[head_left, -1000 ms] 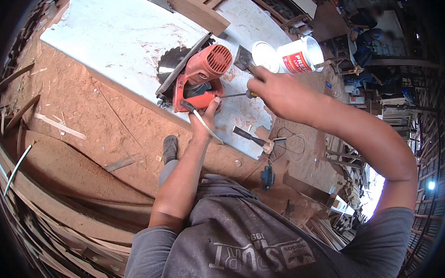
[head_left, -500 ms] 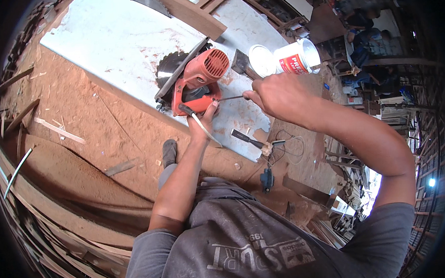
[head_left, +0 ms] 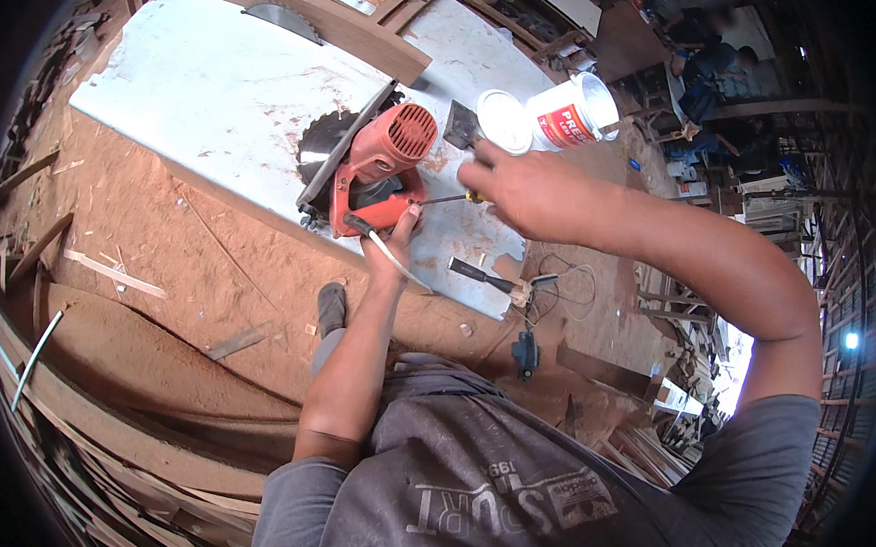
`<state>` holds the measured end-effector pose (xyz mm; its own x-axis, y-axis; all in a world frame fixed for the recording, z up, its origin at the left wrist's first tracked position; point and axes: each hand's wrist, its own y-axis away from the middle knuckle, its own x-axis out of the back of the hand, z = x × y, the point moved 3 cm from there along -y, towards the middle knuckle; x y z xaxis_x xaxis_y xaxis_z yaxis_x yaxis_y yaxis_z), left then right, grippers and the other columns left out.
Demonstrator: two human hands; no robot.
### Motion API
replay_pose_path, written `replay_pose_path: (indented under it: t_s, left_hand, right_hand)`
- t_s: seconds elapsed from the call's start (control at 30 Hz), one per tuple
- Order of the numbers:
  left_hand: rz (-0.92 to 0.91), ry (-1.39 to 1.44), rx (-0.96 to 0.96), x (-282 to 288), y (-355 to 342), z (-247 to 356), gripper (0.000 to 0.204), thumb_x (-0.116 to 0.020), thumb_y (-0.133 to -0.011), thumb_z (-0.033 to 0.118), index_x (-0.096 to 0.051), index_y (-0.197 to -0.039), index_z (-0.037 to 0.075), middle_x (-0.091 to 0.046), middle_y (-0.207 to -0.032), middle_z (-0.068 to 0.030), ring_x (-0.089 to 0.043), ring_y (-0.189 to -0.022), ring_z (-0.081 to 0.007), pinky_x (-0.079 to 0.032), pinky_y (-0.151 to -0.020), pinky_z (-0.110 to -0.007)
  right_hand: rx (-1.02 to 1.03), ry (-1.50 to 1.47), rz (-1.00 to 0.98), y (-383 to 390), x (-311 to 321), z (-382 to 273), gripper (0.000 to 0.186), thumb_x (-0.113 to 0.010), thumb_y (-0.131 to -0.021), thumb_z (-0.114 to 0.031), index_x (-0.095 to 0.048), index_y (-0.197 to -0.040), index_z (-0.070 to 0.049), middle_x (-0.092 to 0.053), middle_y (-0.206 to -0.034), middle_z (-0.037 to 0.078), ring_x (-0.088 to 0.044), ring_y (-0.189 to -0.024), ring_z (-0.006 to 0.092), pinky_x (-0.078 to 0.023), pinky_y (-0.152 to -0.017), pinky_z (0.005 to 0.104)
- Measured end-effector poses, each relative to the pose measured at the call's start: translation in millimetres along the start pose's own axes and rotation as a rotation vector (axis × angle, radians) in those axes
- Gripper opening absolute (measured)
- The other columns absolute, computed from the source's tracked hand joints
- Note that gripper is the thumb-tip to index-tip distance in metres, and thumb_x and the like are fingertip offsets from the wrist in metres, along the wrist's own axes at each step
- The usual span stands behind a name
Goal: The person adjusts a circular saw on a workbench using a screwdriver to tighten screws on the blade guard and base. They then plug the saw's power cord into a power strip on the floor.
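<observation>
A red circular saw (head_left: 386, 149) lies on the pale work surface, its toothed blade (head_left: 323, 146) showing on the left. My left hand (head_left: 396, 241) is closed on the rear handle, close to where the pale power cord (head_left: 386, 251) comes out. From the right, my right hand (head_left: 532, 193) holds a screwdriver (head_left: 445, 200), with a bit of its yellow and dark handle visible at the fingers. Its thin shaft reaches the saw's handle beside my left thumb; the tip's contact is too small to make out.
The white sheet-topped bench (head_left: 195, 79) bears a loose saw blade (head_left: 285, 21), a wooden beam (head_left: 349, 33), a dark block (head_left: 461, 126) and a dark flat tool (head_left: 482, 274). A white bucket (head_left: 573, 113) and its round lid (head_left: 503, 122) stand beyond my right hand. Sawdust and offcuts cover the floor (head_left: 223, 273).
My right hand has turned and its fingers have loosened, exposing some of the screwdriver's handle. My left hand stays on the saw. The whole view has shifted slightly.
</observation>
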<state>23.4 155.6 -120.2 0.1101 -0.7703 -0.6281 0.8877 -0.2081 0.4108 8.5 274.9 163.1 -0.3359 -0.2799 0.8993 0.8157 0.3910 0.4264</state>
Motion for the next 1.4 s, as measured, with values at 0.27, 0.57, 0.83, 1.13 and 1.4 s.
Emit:
replay_pose_path:
  t_s: [0.27, 0.57, 0.83, 1.13, 1.4]
  left_hand:
    - [0.029, -0.119, -0.016, -1, 6, 6, 0.037, -0.086, -0.09, 0.012, -0.067, -0.118, -0.003, -0.074, -0.111, -0.0079, -0.071, -0.099, -0.0179, -0.055, -0.093, -0.033]
    - [0.019, 0.09, 0.072, 0, 1, 7, 0.037, -0.081, -0.092, 0.003, -0.061, -0.123, -0.004, -0.071, -0.116, -0.0135, -0.074, -0.1, -0.0236, -0.065, -0.092, -0.038]
    - [0.002, 0.078, 0.112, -3, 2, 21, 0.042, -0.079, -0.091, 0.0, -0.058, -0.127, -0.005, -0.07, -0.118, -0.0155, -0.075, -0.102, -0.0273, -0.065, -0.094, -0.04]
    - [0.02, 0.152, 0.143, -4, 1, 18, 0.031, -0.076, -0.094, 0.0, -0.063, -0.122, -0.003, -0.071, -0.116, -0.0142, -0.074, -0.106, -0.0279, -0.063, -0.099, -0.043]
    - [0.004, 0.201, 0.238, -1, -1, 16, 0.043, -0.08, -0.088, -0.001, -0.06, -0.126, 0.001, -0.069, -0.116, -0.0118, -0.074, -0.104, -0.0261, -0.064, -0.095, -0.04]
  right_hand:
    - [0.045, 0.076, -0.102, -4, -5, -3, 0.022, -0.065, -0.102, -0.022, -0.066, -0.107, -0.001, -0.07, -0.096, 0.017, -0.074, -0.083, 0.0337, -0.06, -0.073, 0.0469]
    - [-0.026, -0.101, -0.136, -19, -1, 3, 0.026, -0.069, -0.095, -0.016, -0.068, -0.115, 0.001, -0.07, -0.093, 0.019, -0.075, -0.092, 0.0362, -0.061, -0.077, 0.0488]
    - [-0.033, 0.037, -0.282, -19, -3, -10, 0.024, -0.065, -0.096, -0.013, -0.073, -0.113, 0.001, -0.074, -0.086, 0.014, -0.074, -0.073, 0.029, -0.061, -0.066, 0.0471]
    - [-0.092, -0.15, -0.214, -38, 5, -4, 0.027, -0.068, -0.091, -0.014, -0.077, -0.112, 0.001, -0.078, -0.091, 0.019, -0.079, -0.087, 0.0325, -0.062, -0.074, 0.048]
    - [0.004, 0.083, -0.438, -24, 2, -15, 0.043, -0.064, -0.092, -0.012, -0.069, -0.135, -0.006, -0.074, -0.098, 0.025, -0.077, -0.087, 0.0413, -0.063, -0.076, 0.0493]
